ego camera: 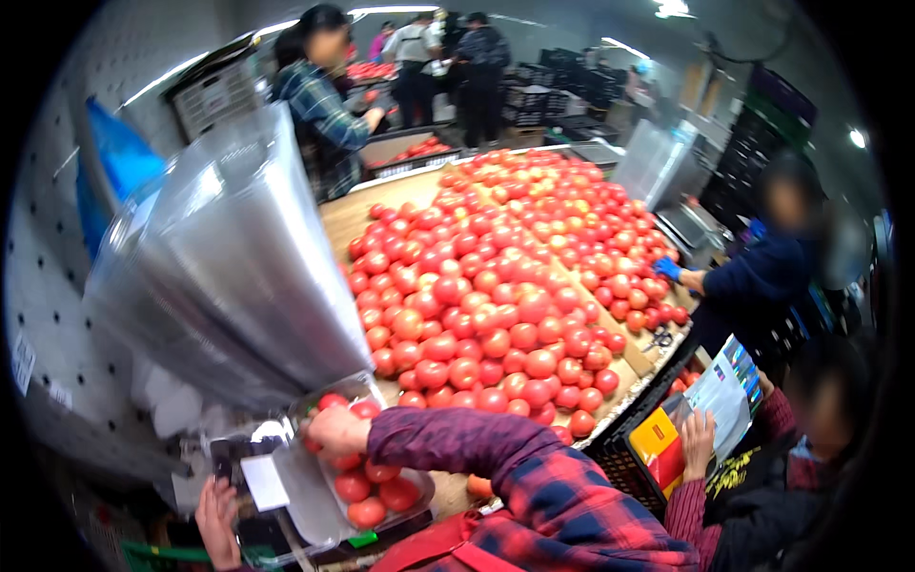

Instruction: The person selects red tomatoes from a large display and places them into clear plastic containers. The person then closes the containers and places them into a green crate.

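My right hand [339,432] is inside a clear plastic clamshell container [422,486], its fingers down among red tomatoes [352,486]. The fingertips are hidden, so whether they grip a tomato is not visible. Below and left, my left hand [219,516] is beside the clamshell's opened lid [309,493], fingers apart and holding nothing. A white paper [264,482] shows at the lid area. Beyond my right arm, a large heap of tomatoes [493,314] covers much of the table [350,214].
A tall nested stack of clear plastic containers [236,279] rises at left. A cardboard divider [607,314] splits the heap. At right, one person wears a blue glove [668,269]; another person's hand [696,443] is at a black crate [622,465]. Scissors [659,339] lie near the table edge.
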Tool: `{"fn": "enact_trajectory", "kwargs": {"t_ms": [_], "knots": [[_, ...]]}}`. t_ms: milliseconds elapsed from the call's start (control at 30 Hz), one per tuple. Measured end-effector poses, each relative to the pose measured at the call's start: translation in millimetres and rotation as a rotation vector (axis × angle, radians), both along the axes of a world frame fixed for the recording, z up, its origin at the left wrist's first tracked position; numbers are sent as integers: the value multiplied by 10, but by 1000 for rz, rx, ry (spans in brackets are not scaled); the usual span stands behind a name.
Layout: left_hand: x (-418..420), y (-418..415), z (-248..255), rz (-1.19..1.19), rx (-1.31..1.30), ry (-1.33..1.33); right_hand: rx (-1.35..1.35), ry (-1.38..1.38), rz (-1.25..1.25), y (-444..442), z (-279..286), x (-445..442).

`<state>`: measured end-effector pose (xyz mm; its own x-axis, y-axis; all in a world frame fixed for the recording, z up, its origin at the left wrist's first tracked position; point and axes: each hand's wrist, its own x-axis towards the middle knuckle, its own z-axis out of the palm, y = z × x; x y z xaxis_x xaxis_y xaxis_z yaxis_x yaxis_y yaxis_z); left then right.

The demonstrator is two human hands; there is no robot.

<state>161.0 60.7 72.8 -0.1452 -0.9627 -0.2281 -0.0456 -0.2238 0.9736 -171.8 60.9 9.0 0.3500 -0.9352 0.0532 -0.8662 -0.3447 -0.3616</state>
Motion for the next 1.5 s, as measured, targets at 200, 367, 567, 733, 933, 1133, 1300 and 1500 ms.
{"fn": "enact_trajectory", "kwargs": {"t_ms": [200,367,567,733,933,1133,1300,1500], "knots": [[-12,29,-8,-113,46,20,118,-1084,-308,486,357,-650],[-2,60,54,-57,64,-9,42,-1524,-774,1146,269,-2036],[-98,21,84,-81,2,-58,-574,-1942,-848,2013,943,-3991],[-77,72,93,-88,22,-29,-176,-1479,-820,1522,963,-3164],[78,192,107,-99,86,-95,114,-888,-508,608,669,-1245],[140,180,-27,-116,97,-165,16,-112,-331,135,337,-484],[239,166,-190,-105,115,-201,-15,-33,-276,55,284,-313],[-73,74,-154,19,-544,-687,-219,-294,-376,200,188,-151]]}}
